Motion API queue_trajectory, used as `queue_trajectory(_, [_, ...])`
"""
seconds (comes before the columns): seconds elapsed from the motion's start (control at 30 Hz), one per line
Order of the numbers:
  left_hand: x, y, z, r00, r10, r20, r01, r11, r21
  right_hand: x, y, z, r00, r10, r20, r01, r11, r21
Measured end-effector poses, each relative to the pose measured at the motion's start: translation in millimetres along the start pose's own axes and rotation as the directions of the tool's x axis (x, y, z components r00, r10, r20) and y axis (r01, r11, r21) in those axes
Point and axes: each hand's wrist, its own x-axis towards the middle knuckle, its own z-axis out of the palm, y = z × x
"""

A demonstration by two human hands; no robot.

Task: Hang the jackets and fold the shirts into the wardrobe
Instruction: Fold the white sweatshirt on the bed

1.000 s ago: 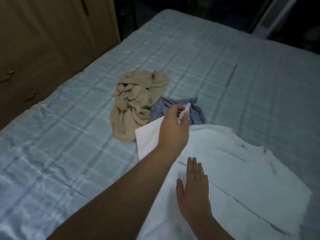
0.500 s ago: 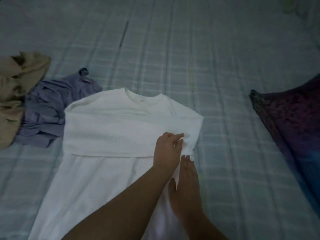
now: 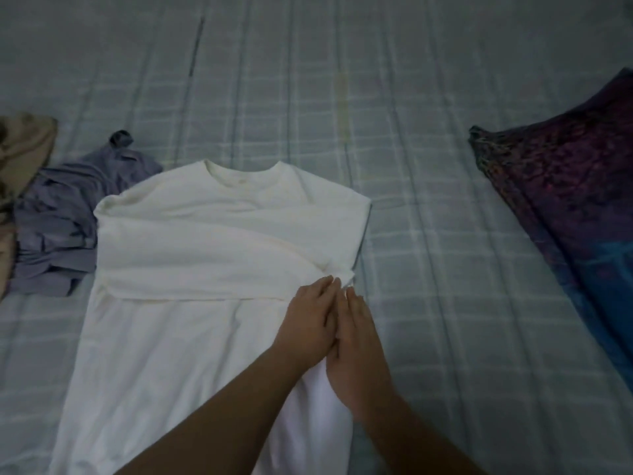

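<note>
A small tag inside the white shirt's (image 3: 205, 234) collar is too blurred to read. Both hands lie flat with straight fingers on its near right edge, left hand (image 3: 308, 320) touching right hand (image 3: 358, 341), at the folded sleeve's end.

White shirt (image 3: 191, 269): flat on the bed, collar toward far edge, both sleeves folded across the chest, lower body unfolded.

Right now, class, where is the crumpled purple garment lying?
In the head view, the purple garment lies on the bed at the left, touching the white shirt on one side and the tan garment on the other.
</note>
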Motion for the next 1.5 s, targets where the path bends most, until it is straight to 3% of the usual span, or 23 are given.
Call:
queue_trajectory(0.13, [-24, -4, -20, 0.999, -0.041, 0.018, 0.044, 0.987, -0.153, -2, -12, -4, 0.998, 0.055, -0.016, -0.054, 0.998, 0.042])
queue_trajectory(0.33, [-91, -39, -43, 0.992, -0.115, -0.055, 0.108, 0.988, -0.113, -42, -33, 8, 0.999, -0.035, 0.031, 0.036, 0.999, -0.034])
queue_trajectory(0.53, [-209, -115, -64, 0.995, -0.100, -0.030, 0.101, 0.992, 0.068, -125, -45, 42, 0.993, 0.007, 0.118, 0.024, 0.965, -0.262])
queue_trajectory(0.67, [-302, -168, -85, 0.966, -0.249, -0.073, 0.259, 0.912, 0.319, -185, -55, 62, 0.990, 0.053, 0.128, -0.005, 0.937, -0.350])
queue_trajectory(0.73, [-345, -194, -95, 0.932, -0.343, -0.117, 0.362, 0.867, 0.342, -205, -59, 70, 0.994, 0.098, 0.054, -0.080, 0.961, -0.264])
queue_trajectory(0.8, [-373, -212, -99, 0.867, -0.476, -0.147, 0.498, 0.835, 0.234, -216, -63, 74, 0.966, 0.241, -0.098, -0.245, 0.969, -0.039])
queue_trajectory(0.9, [-381, -207, -108, 0.676, -0.725, -0.134, 0.685, 0.684, -0.251, -213, -79, 69, 0.775, 0.600, -0.199, -0.517, 0.783, 0.346])
queue_trajectory(0.97, [-375, -204, -113, 0.551, -0.833, -0.055, 0.731, 0.514, -0.449, -199, -90, 62, 0.615, 0.786, -0.068, -0.651, 0.554, 0.518])
queue_trajectory(1.03, [-370, -205, -116, 0.522, -0.853, 0.023, 0.745, 0.442, -0.499, -191, -89, 59, 0.497, 0.863, 0.093, -0.781, 0.399, 0.480])
queue_trajectory(1.1, [-368, -208, -116, 0.510, -0.856, 0.084, 0.718, 0.370, -0.589, -189, -85, 52, 0.478, 0.860, 0.177, -0.818, 0.363, 0.447])
queue_trajectory(1.13, [-369, -207, -117, 0.490, -0.863, 0.124, 0.678, 0.288, -0.676, -189, -84, 46, 0.489, 0.853, 0.181, -0.810, 0.367, 0.458])
queue_trajectory(1.2, [-376, -204, -124, 0.486, -0.842, 0.232, 0.559, 0.095, -0.824, -194, -83, 32, 0.508, 0.840, 0.191, -0.758, 0.331, 0.563])
queue_trajectory(1.27, [-389, -204, -134, 0.520, -0.792, 0.321, 0.500, -0.023, -0.866, -204, -89, 14, 0.526, 0.807, 0.268, -0.688, 0.219, 0.691])
queue_trajectory(1.37, [-414, -202, -152, 0.537, -0.751, 0.384, 0.473, -0.109, -0.875, -225, -99, -16, 0.500, 0.757, 0.421, -0.634, -0.011, 0.773])
queue_trajectory(1.5, [-446, -172, -183, 0.574, -0.703, 0.420, 0.498, -0.109, -0.861, -258, -112, -57, 0.436, 0.726, 0.531, -0.588, -0.217, 0.779])
